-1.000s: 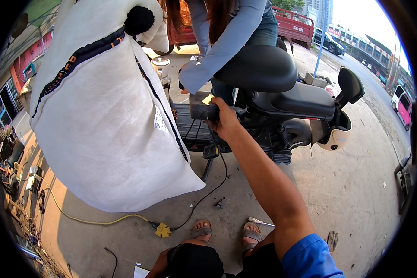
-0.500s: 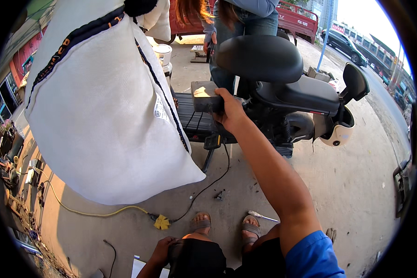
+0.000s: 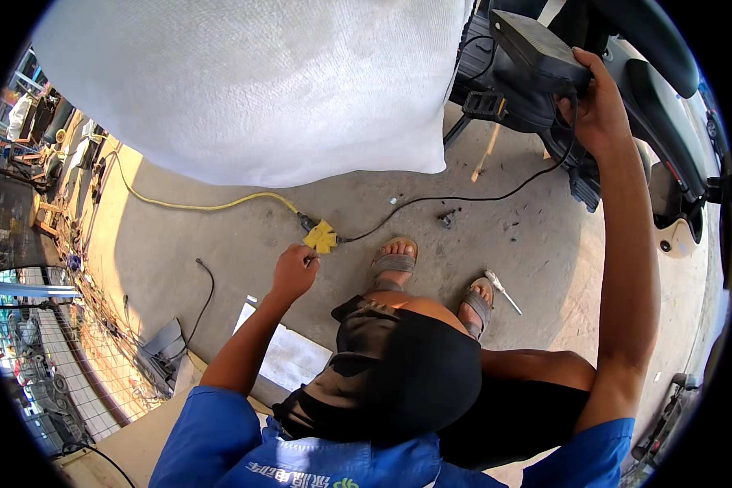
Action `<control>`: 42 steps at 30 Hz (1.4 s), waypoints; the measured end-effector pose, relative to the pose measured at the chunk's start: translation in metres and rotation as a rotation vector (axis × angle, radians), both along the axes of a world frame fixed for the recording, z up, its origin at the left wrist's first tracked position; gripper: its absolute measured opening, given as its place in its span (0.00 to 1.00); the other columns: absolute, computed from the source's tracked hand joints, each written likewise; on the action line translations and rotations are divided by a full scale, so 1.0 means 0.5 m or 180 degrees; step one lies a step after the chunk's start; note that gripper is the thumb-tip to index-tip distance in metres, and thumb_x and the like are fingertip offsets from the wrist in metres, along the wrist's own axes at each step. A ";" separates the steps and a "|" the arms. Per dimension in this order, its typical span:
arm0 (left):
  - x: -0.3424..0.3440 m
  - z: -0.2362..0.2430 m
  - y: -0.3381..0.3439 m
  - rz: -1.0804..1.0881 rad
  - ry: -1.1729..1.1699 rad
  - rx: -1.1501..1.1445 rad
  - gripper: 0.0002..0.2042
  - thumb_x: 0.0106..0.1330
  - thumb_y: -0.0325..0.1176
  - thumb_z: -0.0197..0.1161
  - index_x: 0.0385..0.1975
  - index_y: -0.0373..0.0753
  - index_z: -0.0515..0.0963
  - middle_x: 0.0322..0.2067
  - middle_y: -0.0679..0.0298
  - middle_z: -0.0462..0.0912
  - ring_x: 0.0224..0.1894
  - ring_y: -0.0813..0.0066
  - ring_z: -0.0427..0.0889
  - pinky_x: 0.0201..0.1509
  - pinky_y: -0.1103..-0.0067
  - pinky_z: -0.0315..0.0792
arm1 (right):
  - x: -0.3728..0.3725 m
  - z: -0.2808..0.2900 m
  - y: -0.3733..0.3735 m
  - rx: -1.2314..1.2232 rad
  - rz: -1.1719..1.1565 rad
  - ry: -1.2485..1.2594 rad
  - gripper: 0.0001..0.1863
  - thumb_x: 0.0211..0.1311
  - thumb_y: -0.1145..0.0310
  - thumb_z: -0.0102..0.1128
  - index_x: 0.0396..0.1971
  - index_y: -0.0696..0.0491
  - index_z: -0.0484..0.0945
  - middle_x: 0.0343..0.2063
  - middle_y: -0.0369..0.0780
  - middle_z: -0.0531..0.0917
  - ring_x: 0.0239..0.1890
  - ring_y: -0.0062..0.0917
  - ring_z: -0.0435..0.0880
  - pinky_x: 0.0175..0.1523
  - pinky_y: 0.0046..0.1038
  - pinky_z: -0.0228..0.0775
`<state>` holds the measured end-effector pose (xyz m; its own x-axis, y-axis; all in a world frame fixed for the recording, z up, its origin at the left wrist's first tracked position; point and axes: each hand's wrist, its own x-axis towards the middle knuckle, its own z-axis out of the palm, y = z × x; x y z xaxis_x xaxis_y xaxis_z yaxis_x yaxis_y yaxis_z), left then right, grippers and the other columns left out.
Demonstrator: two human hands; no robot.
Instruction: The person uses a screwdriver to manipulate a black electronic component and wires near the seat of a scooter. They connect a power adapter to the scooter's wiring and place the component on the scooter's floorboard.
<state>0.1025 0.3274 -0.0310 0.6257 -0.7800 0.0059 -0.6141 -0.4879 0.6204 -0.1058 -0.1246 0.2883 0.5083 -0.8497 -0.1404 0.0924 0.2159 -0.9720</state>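
Observation:
My right hand (image 3: pixel 600 110), arm stretched forward, grips a dark grey box-shaped charger (image 3: pixel 537 50) by its near end. A black cord (image 3: pixel 464 198) hangs from the charger and runs over the ground to a yellow multi-way socket (image 3: pixel 323 237). Just beside that socket is my left hand (image 3: pixel 294 272), its fingers curled closed. Whether it pinches anything small is hard to see. The charger is held above the black footboard area of an electric scooter (image 3: pixel 663 122), beside a pedal (image 3: pixel 484 106).
A large white padded cover (image 3: pixel 285 98) hangs across the top. From the socket a yellow extension cable (image 3: pixel 211 207) leads left. A brush (image 3: pixel 503 290) lies by my foot, and a black plug (image 3: pixel 448 218) lies ahead. A white sheet (image 3: pixel 289 358) and wire rack (image 3: pixel 65 350) are at left.
The view has tilted down and turned left. My left hand has moved from beside my knee out to the yellow socket. My right hand still holds the charger.

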 end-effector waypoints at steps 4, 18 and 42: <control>0.005 -0.035 -0.075 -0.0509 -0.0457 0.0094 0.09 0.54 0.30 0.66 0.34 0.37 0.80 0.38 0.55 0.77 0.44 0.55 0.76 0.47 0.64 0.72 | -0.012 -0.003 -0.014 0.0157 0.0015 0.0035 0.18 0.56 0.52 0.68 0.36 0.51 0.79 0.27 0.34 0.83 0.29 0.22 0.81 0.28 0.17 0.70; 0.014 -0.181 -0.174 -0.1732 -0.1565 0.0990 0.10 0.59 0.35 0.64 0.38 0.39 0.79 0.44 0.57 0.74 0.53 0.57 0.69 0.60 0.64 0.62 | -0.006 -0.016 -0.013 0.0097 -0.0066 -0.0146 0.20 0.56 0.51 0.68 0.39 0.52 0.78 0.31 0.35 0.83 0.31 0.25 0.82 0.26 0.17 0.70; -0.048 -0.061 -0.263 -0.0758 0.0260 -0.0321 0.08 0.58 0.31 0.65 0.35 0.40 0.80 0.40 0.58 0.80 0.42 0.56 0.77 0.49 0.61 0.67 | -0.041 -0.031 -0.014 0.0325 0.0120 0.0115 0.17 0.61 0.55 0.60 0.41 0.53 0.77 0.33 0.36 0.82 0.30 0.20 0.80 0.33 0.23 0.73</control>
